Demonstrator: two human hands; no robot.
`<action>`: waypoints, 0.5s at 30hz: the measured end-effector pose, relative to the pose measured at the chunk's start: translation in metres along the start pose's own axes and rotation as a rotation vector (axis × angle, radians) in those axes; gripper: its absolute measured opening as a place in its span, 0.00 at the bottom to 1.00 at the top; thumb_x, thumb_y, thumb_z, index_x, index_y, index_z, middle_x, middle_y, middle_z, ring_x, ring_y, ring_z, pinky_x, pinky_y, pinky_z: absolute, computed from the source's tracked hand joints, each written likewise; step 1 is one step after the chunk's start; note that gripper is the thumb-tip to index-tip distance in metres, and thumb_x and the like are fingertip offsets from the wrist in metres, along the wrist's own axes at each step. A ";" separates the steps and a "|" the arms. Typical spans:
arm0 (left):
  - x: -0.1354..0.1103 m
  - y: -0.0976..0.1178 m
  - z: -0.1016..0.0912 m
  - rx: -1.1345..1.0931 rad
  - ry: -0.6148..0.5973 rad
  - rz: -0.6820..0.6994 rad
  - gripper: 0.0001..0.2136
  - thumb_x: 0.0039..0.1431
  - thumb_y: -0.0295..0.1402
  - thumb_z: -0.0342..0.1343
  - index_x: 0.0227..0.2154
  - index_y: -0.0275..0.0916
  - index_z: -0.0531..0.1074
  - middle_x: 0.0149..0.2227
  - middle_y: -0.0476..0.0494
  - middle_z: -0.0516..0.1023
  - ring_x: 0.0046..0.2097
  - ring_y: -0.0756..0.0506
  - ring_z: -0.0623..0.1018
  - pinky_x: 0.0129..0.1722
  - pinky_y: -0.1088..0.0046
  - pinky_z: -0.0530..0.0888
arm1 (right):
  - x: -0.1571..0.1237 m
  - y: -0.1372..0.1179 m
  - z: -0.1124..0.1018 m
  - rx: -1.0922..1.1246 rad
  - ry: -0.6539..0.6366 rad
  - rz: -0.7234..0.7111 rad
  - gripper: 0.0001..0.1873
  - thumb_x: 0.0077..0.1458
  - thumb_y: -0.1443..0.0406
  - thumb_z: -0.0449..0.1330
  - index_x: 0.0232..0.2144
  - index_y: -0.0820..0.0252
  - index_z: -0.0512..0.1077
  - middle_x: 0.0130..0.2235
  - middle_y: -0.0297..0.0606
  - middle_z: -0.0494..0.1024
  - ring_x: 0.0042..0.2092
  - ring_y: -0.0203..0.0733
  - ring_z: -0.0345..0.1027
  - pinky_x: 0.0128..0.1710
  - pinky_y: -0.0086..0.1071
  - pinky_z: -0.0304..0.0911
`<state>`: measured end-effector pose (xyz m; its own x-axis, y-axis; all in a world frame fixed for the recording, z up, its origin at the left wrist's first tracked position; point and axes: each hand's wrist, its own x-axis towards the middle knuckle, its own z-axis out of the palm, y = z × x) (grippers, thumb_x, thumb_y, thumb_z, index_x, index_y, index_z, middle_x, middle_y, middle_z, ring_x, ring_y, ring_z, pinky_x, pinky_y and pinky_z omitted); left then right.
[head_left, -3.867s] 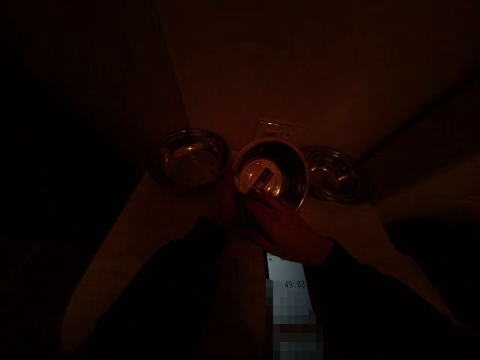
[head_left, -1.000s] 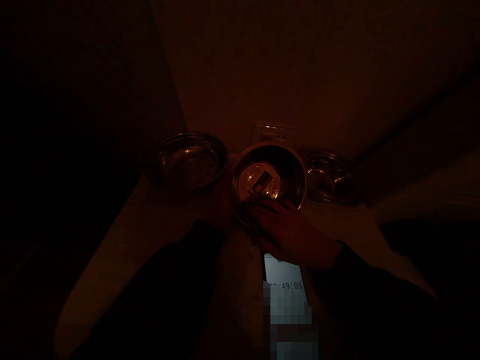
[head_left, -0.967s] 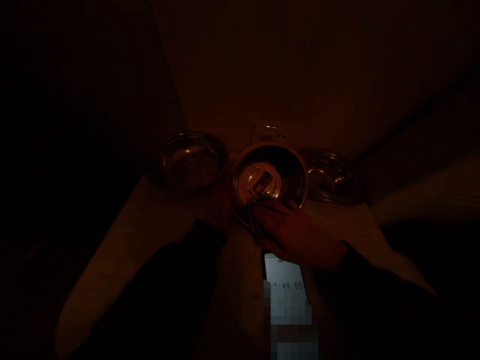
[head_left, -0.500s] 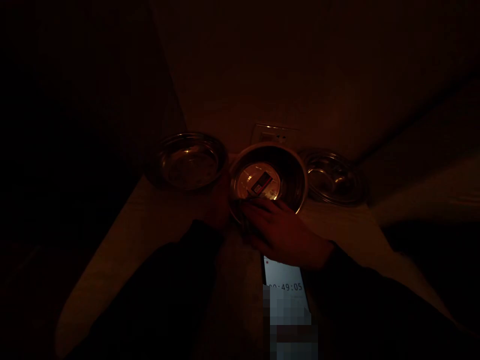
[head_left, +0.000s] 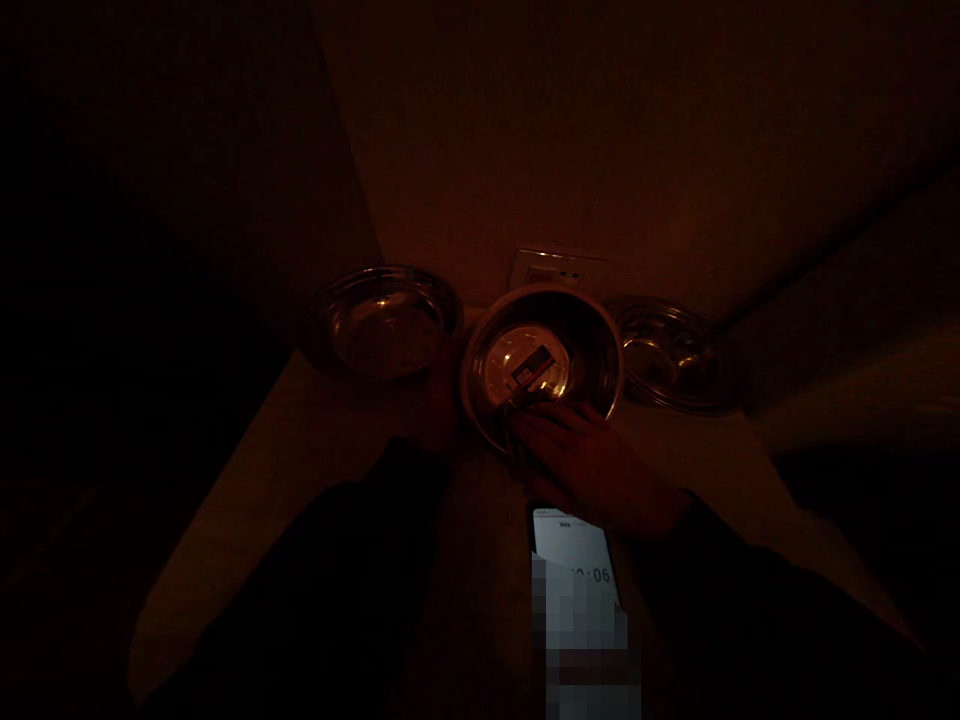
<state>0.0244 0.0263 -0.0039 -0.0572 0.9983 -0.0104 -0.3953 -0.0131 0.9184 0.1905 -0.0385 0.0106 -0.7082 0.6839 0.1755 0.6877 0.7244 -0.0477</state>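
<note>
The scene is very dark. A steel bowl [head_left: 592, 335] stands tilted toward me at the middle of the table, with a small label on its bottom. My left hand [head_left: 439, 400] is against the bowl's left side and seems to grip it; its fingers barely show. My right hand [head_left: 592, 465] lies on the bowl's near rim, fingers curled and pressed on something dark and small at the rim that I cannot make out. Both my sleeves are dark.
A second steel bowl [head_left: 379, 325] sits to the left and a steel compartment plate [head_left: 675, 355] to the right, both near the wall. A wall socket [head_left: 555, 270] is behind the bowls. A lit phone [head_left: 574, 545] lies under my right wrist. The table [head_left: 300, 470] edge runs diagonally at left.
My right hand has shifted slightly to the right along the bowl's near rim, and the bowl has turned a little. The phone's timer has advanced.
</note>
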 end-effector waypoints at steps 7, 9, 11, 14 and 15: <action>-0.006 -0.007 -0.005 0.002 -0.102 -0.058 0.21 0.65 0.44 0.38 0.45 0.39 0.72 0.42 0.47 0.80 0.51 0.46 0.75 0.59 0.65 0.64 | 0.020 -0.011 0.009 0.027 0.077 0.078 0.24 0.63 0.61 0.51 0.57 0.71 0.62 0.55 0.47 0.71 0.54 0.53 0.60 0.52 0.48 0.59; -0.004 -0.010 -0.008 0.033 -0.095 -0.030 0.21 0.64 0.44 0.38 0.45 0.39 0.72 0.43 0.46 0.79 0.50 0.46 0.75 0.58 0.65 0.64 | 0.027 -0.015 0.012 0.019 0.083 0.080 0.25 0.63 0.60 0.50 0.57 0.71 0.61 0.56 0.47 0.70 0.55 0.54 0.59 0.51 0.48 0.59; -0.002 -0.010 -0.010 0.101 -0.038 0.050 0.19 0.63 0.43 0.40 0.45 0.39 0.71 0.46 0.45 0.78 0.53 0.46 0.73 0.60 0.65 0.61 | 0.030 -0.018 0.014 0.014 0.080 0.079 0.25 0.63 0.60 0.50 0.58 0.71 0.59 0.58 0.47 0.68 0.56 0.54 0.57 0.50 0.48 0.59; -0.002 -0.007 -0.012 0.191 0.019 0.124 0.18 0.63 0.42 0.41 0.43 0.39 0.72 0.47 0.45 0.77 0.56 0.45 0.70 0.61 0.65 0.59 | 0.028 -0.018 0.011 0.011 0.048 0.069 0.26 0.63 0.60 0.50 0.59 0.69 0.58 0.58 0.46 0.67 0.57 0.53 0.57 0.50 0.47 0.59; -0.002 -0.005 -0.012 0.209 0.024 0.132 0.19 0.64 0.43 0.40 0.42 0.39 0.72 0.45 0.45 0.78 0.54 0.45 0.71 0.60 0.64 0.60 | 0.026 -0.016 0.009 0.009 0.028 0.059 0.25 0.63 0.60 0.50 0.59 0.68 0.59 0.58 0.46 0.68 0.57 0.52 0.57 0.50 0.47 0.59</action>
<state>0.0154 0.0236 -0.0138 -0.1186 0.9871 0.1077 -0.1846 -0.1285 0.9744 0.1599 -0.0316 0.0074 -0.6617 0.7226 0.2000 0.7265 0.6839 -0.0673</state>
